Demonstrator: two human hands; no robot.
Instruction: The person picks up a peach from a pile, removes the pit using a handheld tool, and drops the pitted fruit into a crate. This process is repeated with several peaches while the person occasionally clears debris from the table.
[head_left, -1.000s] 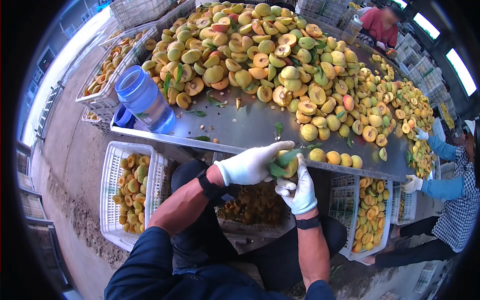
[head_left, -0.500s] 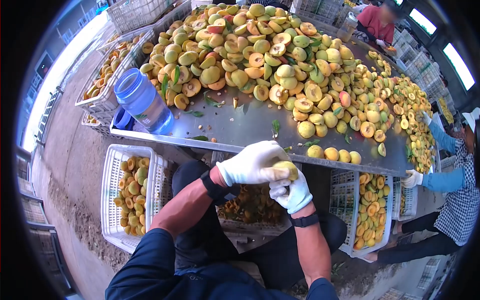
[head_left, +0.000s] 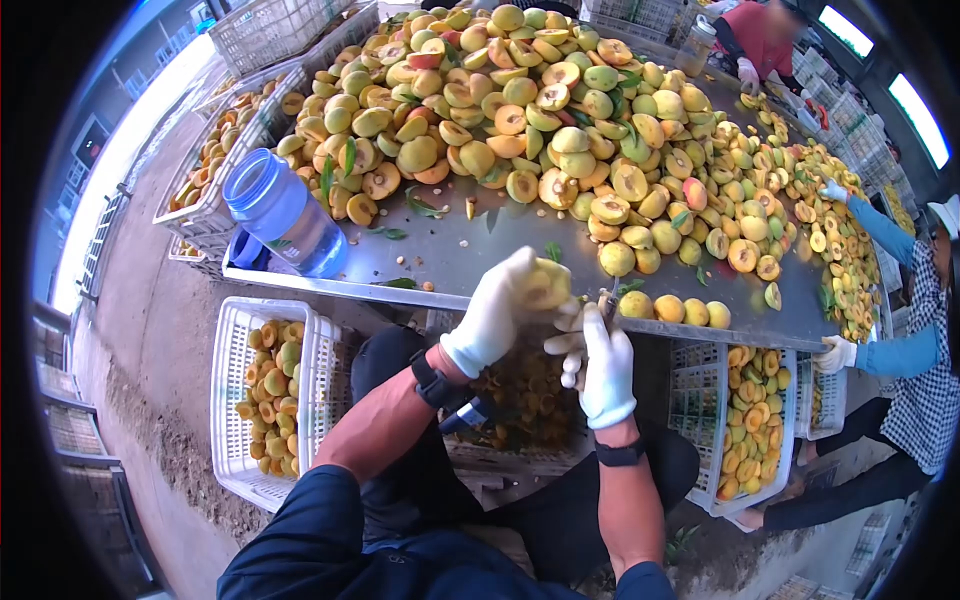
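My left hand (head_left: pixel 503 305), in a white glove, is closed around a yellow peach (head_left: pixel 546 285) just over the table's front edge. The peach is blurred by motion. Close by on the right, my gloved right hand (head_left: pixel 603 372) grips a small knife (head_left: pixel 612 302), its thin blade pointing up; some fingers reach toward the peach. A short row of peaches (head_left: pixel 668 309) lies along the table edge beside the knife. Behind both hands rises a large heap of peaches (head_left: pixel 500 120), many halved, on the metal table (head_left: pixel 450 245).
A blue bottle (head_left: pixel 285 215) stands at the table's left. White crates of fruit stand on the floor at left (head_left: pixel 232 400) and right (head_left: pixel 700 420). Below my hands is a container of dark scraps (head_left: pixel 520 410). Co-workers (head_left: pixel 915 350) work at the right and far side (head_left: pixel 755 45).
My hands have moved apart: the left has lifted with the peach, and the knife in the right now shows. The right co-worker's upper hand has shifted left over the fruit.
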